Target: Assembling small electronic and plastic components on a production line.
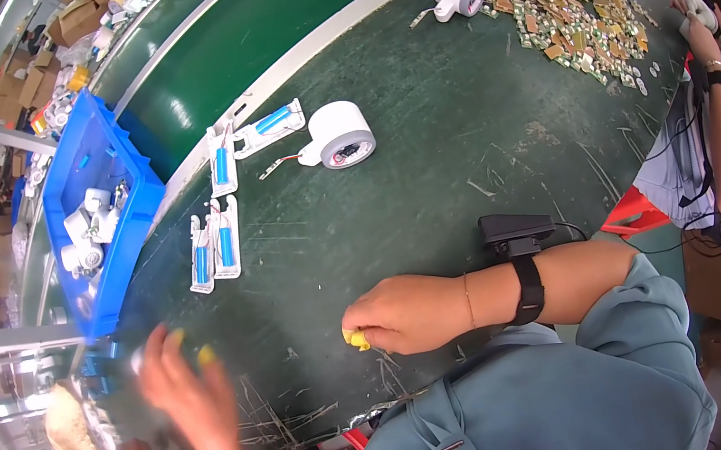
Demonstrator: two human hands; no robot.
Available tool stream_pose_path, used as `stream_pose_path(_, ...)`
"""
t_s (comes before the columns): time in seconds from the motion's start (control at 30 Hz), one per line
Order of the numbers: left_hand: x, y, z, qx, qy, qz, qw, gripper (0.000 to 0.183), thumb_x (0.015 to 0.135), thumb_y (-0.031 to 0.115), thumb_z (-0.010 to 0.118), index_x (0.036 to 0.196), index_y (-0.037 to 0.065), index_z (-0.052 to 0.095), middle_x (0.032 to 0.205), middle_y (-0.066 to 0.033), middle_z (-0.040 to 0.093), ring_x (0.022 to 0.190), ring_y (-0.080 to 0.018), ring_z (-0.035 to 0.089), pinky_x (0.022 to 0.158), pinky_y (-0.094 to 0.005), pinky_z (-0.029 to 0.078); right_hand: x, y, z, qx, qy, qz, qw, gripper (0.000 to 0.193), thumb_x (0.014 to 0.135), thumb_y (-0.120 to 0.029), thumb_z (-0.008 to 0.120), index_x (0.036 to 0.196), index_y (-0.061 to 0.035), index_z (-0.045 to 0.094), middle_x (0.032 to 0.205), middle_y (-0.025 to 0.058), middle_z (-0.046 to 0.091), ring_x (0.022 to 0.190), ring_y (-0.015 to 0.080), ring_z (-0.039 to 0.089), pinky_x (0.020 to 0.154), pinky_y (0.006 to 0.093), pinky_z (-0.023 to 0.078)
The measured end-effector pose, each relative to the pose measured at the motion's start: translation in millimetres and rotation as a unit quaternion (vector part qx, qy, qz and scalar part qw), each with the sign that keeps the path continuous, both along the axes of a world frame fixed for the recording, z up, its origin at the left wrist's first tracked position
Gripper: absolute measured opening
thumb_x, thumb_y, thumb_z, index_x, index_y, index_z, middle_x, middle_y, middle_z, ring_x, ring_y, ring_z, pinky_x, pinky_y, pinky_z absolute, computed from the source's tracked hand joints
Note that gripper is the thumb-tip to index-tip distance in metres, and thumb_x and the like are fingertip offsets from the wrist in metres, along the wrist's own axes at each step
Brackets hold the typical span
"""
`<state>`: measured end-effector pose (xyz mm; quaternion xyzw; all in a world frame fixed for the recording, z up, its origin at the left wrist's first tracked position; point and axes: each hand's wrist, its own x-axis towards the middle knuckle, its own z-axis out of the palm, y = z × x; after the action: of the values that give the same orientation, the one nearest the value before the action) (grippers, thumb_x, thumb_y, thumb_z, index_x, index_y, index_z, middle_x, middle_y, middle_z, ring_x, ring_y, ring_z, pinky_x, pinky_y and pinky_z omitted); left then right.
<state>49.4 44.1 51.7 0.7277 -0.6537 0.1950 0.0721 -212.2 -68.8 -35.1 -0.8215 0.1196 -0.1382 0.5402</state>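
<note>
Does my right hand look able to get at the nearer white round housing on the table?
Probably yes: nothing visible stands between your right hand and the white round housing, which sits farther ahead on the dark green table.

The left hand [197, 403], blurred, is at eight o'clock, fingers [174, 362] apart and pointing to eleven; the right hand [403, 314], at six, curls its fingers, its forearm [578, 280] extending from four o'clock
</note>
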Motion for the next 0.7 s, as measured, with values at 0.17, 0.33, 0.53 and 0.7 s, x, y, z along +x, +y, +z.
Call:
stream_pose_path(0.17, -53.7, -102.0, -25.0, -0.004, 0.228, -0.133, 0.965, 0.056, 0.079, 0.009, 0.070, 0.130, 0.005, 0.048, 0.130, -0.0185, 0.051, 0.118, -0.0370, 0.051, 0.100, -0.0432, 0.037, 0.9, -12.9, 14.8, 0.168, 0.054, -0.026, 0.984, 0.017, 0.095, -0.011, 0.049, 0.106, -0.0004, 0.057, 0.090, 0.0110, 0.066, 0.074, 0.0200, 0.068, 0.065, 0.0328, 0.054)
stream_pose_path(0.33, -64.5, -156.7, -62.4, -0.050, 0.325, -0.176, 0.928, 0.029, 0.077, -0.002, 0.062, 0.106, 0.001, 0.056, 0.101, -0.0149, 0.060, 0.093, -0.0351, 0.060, 0.080, -0.0435, 0.048, 4.6, -16.2, 6.7, 0.393, -0.036, -0.178, 0.902, 0.035, 0.102, -0.024, 0.046, 0.129, -0.0019, 0.047, 0.107, 0.0109, 0.062, 0.087, 0.0164, 0.066, 0.071, 0.0285, 0.055)
stream_pose_path(0.53, -101.8, -102.2, -53.1, -0.005, 0.222, -0.336, 0.915, 0.026, 0.073, 0.003, 0.066, 0.098, 0.004, 0.060, 0.107, -0.0130, 0.063, 0.097, -0.0285, 0.062, 0.095, -0.0467, 0.043, 0.4, -26.2, 3.4, 0.489, -0.124, -0.251, 0.826, 0.040, 0.104, -0.030, 0.042, 0.131, -0.0017, 0.045, 0.113, 0.0122, 0.060, 0.090, 0.0182, 0.065, 0.074, 0.0297, 0.056)
stream_pose_path(0.7, -57.4, -95.7, -46.2, -0.048, 0.197, -0.189, 0.961, 0.033, 0.077, 0.009, 0.068, 0.109, 0.002, 0.060, 0.115, -0.0144, 0.061, 0.106, -0.0329, 0.057, 0.098, -0.0446, 0.038, -2.7, -25.5, 12.7, 0.528, -0.071, -0.230, 0.815, 0.032, 0.103, -0.022, 0.040, 0.125, 0.0003, 0.047, 0.107, 0.0120, 0.060, 0.087, 0.0184, 0.065, 0.071, 0.0296, 0.056)
